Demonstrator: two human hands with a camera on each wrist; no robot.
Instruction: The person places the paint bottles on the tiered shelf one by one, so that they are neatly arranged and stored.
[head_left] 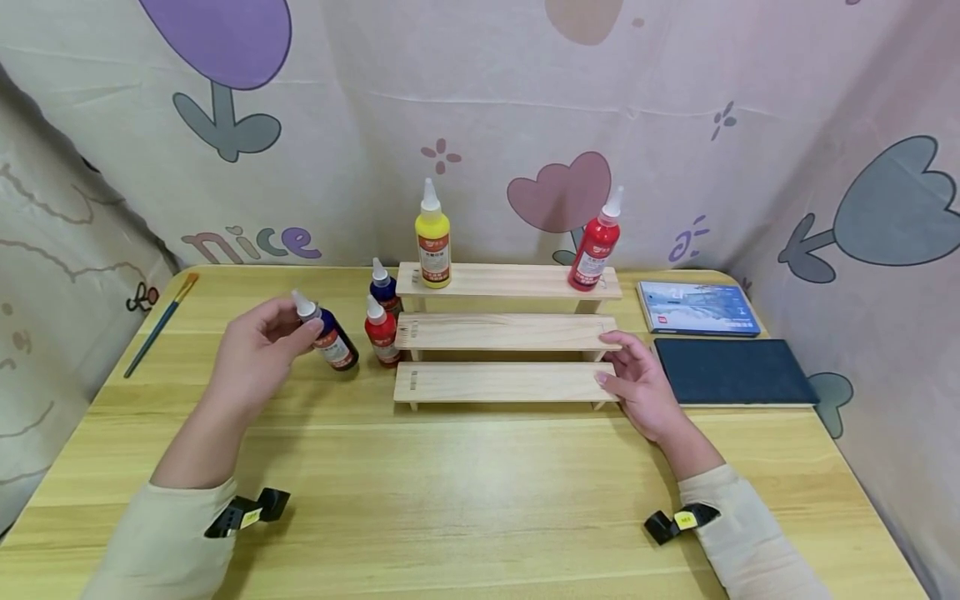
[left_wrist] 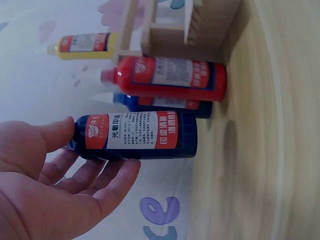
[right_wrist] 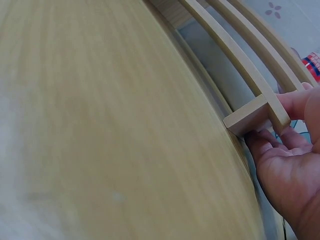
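Observation:
My left hand [head_left: 258, 346] pinches a dark blue ink bottle [head_left: 336, 340] near its white nozzle. The bottle leans, and in the left wrist view its label [left_wrist: 135, 131] faces the camera. Just right of it, a red bottle [head_left: 383, 333] and another blue bottle [head_left: 385, 287] stand at the left end of a three-step wooden rack [head_left: 506, 382]. My right hand [head_left: 637, 385] grips the rack's right end, thumb on the lowest step. A yellow bottle [head_left: 433, 250] stands on the top step at the left, and a red bottle [head_left: 596, 250] leans there at the right.
A paintbrush [head_left: 161, 325] lies at the table's far left. Right of the rack are a blue-and-white box [head_left: 697, 308] and a dark notebook [head_left: 731, 372]. Patterned cloth [head_left: 480, 100] hangs behind and beside the wooden table [head_left: 480, 500].

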